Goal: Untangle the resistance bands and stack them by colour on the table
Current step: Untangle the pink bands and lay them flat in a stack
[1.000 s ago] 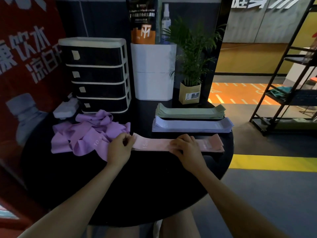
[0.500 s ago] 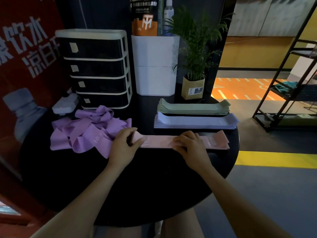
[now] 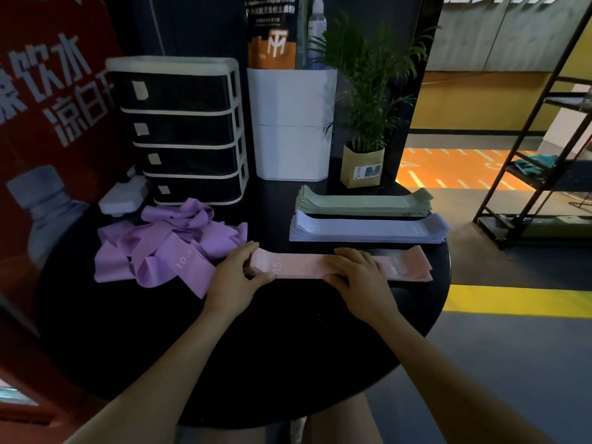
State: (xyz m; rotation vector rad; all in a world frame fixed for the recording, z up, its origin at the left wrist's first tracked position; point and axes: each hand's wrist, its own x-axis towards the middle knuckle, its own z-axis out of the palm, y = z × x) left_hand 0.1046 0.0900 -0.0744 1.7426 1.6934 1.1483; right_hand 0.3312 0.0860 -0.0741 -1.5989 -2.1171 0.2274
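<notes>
Head view shows the left hand (image 3: 235, 277) curled round the left end of the pink bands (image 3: 307, 267), thumb along the near edge and fingers over the top, so that end is pinched between them. The right hand (image 3: 358, 277) lies on the middle of the same pile with its fingers bent over the far edge, gripping or pressing it flat; which of the two cannot be told for sure. The pink pile lies lengthwise toward the right edge of the round black table (image 3: 288, 363), its right end close to that rim.

Just behind it, apart by a narrow dark gap, sits the pale lilac stack (image 3: 368, 230), and behind that the green stack (image 3: 365, 201), both squared up. To the left, touching the left hand's knuckle side, is the purple tangle (image 3: 166, 248), still knotted and unsorted near the table's left rear. A drawer unit (image 3: 182, 129), a white box (image 3: 291, 123) and a potted plant (image 3: 365, 123) stand along the back edge.

Risks, as I judge them: the pink pile's right end is near the rim, so a sliding push rightward while squaring could tip bands over the edge. Rubbery bands cling, so lifting either hand fast may drag the top layer askew. Reaching next into the purple tangle, a loop could snag the pink end and pull it out of line.
</notes>
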